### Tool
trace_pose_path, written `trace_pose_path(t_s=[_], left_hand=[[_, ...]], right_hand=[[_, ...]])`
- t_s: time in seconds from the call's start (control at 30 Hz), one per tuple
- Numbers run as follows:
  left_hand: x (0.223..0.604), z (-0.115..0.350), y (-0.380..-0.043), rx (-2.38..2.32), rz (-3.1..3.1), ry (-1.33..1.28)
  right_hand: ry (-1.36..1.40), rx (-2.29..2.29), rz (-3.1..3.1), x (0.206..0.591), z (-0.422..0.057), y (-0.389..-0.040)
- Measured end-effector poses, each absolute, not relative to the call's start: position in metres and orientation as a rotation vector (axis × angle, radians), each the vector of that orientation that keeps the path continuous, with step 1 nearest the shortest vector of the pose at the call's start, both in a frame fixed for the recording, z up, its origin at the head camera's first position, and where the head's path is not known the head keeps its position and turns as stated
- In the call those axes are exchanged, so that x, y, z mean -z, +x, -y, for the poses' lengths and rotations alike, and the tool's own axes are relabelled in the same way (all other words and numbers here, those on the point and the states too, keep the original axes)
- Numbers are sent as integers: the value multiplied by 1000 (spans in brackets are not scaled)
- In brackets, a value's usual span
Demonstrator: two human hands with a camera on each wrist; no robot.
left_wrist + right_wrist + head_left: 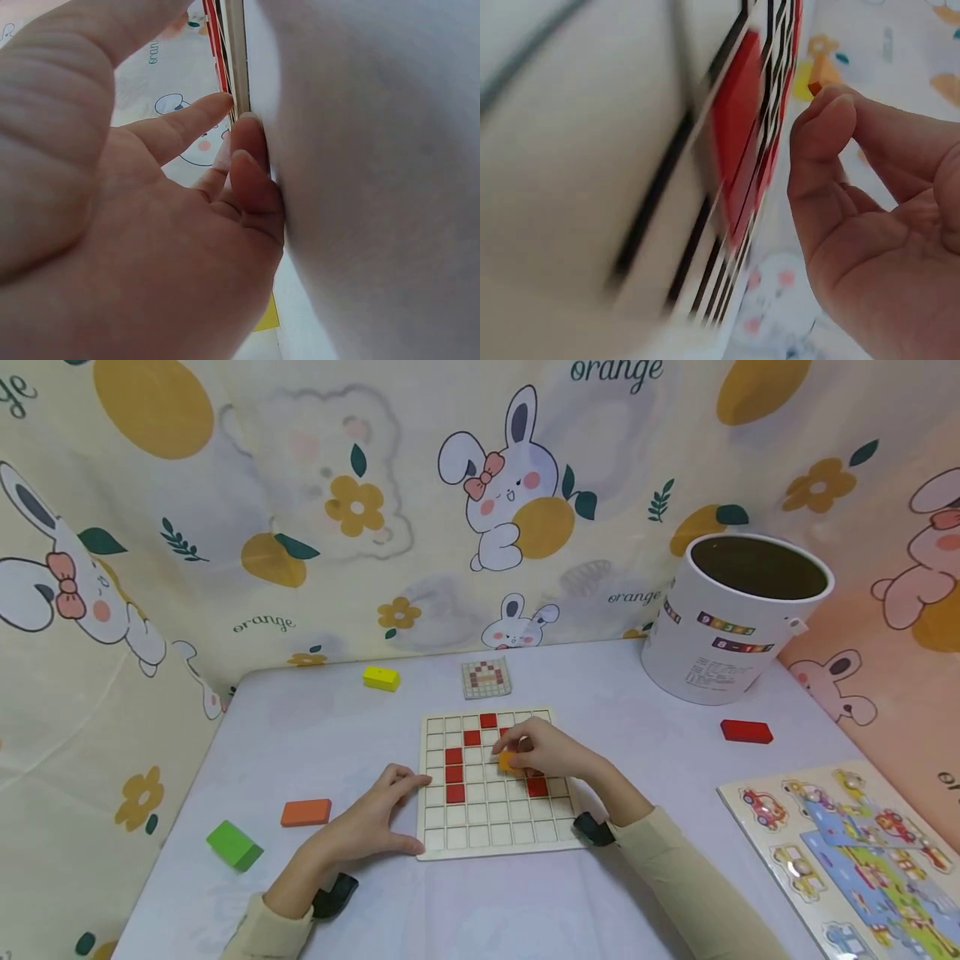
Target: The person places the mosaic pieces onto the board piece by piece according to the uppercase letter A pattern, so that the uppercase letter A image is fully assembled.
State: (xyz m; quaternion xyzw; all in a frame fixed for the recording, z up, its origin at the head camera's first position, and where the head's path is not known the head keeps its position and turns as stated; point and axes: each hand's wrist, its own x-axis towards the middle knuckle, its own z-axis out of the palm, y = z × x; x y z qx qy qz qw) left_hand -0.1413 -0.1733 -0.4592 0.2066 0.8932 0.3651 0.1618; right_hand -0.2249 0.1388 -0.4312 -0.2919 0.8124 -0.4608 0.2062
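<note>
A pale wooden grid board [487,837] lies on the table with several red square tiles [453,774] set in its cells. My left hand [378,814] rests at the board's left side, fingertips touching the edge and thumb at the near corner. In the left wrist view, that hand's fingers [187,131] meet the board's thin edge. Over the right half of the grid, my right hand [547,749] pinches a small orange tile [506,762] between thumb and fingertips. Part of this tile [815,88] shows beyond the fingertips in the right wrist view. The right hand hides some cells.
Behind the board lies a small pattern card [486,678], with a yellow block [381,678] to its left. Orange [306,812] and green [234,846] blocks lie left. At right are a white bucket [697,643], a red block [746,732] and a picture puzzle [776,827].
</note>
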Motion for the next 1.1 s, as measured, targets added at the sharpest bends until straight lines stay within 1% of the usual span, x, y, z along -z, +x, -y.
trace_pose_path(t_s=[0.13, 0.3, 0.47, 0.73, 0.9, 1.1], left_hand=[[459, 173, -142, -1043, -2547, 575], [460, 173, -142, -1048, -2539, 573], [461, 173, -143, -1042, -2542, 582], [459, 174, -142, -1034, -2551, 590], [459, 174, -142, -1027, -2555, 582], [459, 171, -142, -1035, -2553, 577]], right_hand=[[-851, 1244, -2270, 432, -112, -230], [-816, 1207, -2261, 435, -92, -230], [-794, 1166, -2306, 435, -85, -227], [-848, 1052, -2411, 431, -85, -222], [-865, 1151, -2400, 427, -106, -220], [-793, 1206, -2364, 419, -178, -219]])
